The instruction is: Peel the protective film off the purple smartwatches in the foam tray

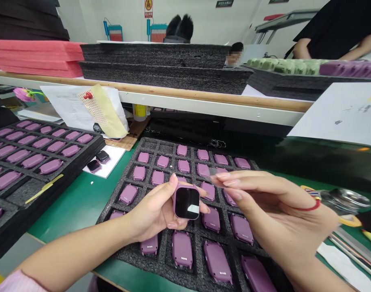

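Observation:
My left hand is closed around a purple smartwatch case, its dark glossy screen turned up toward me. To the right, my right hand pinches a small clear film between thumb and fingers, apart from the watch. Below both hands lies a black foam tray with rows of purple watch cases seated face down in its pockets. The hands and forearms hide some of the pockets.
A second foam tray of purple cases stands at the left. Two watches rest on white paper beside it. A glass jar and long strips lie at right. A shelf with stacked foam crosses behind; people are beyond.

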`<state>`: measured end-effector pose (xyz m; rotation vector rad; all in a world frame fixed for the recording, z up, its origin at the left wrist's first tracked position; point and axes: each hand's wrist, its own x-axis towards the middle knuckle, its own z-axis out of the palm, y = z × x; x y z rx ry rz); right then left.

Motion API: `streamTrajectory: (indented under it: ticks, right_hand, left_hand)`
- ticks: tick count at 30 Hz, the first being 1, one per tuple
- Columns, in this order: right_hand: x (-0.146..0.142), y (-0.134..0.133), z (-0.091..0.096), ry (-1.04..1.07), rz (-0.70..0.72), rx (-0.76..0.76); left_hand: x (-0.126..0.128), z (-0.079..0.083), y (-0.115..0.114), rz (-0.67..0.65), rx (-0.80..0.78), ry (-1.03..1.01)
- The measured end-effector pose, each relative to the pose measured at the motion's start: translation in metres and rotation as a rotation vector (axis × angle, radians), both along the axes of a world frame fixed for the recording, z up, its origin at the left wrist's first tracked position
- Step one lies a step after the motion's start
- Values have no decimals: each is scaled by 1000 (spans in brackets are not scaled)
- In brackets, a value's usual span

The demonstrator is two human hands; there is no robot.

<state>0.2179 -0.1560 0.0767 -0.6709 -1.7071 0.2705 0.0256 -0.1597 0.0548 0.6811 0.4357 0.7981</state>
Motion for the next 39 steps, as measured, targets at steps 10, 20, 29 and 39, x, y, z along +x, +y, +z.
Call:
streamTrajectory:
  ticks: [10, 20, 29, 39]
  right_hand:
    - [12, -17, -2, -568, 92, 178]
    - [-6, -10, -6, -559, 49, 287]
    - [-16, -11, -9, -375, 160, -177]
    - [-14, -5, -7, -467, 131, -61]
  left_hand:
    - [2, 2, -3, 45, -18, 13]
    - [4, -4, -3, 126, 101, 105]
    - [3, -8, -4, 135, 104, 184]
    - [3, -6, -2, 112, 5, 110]
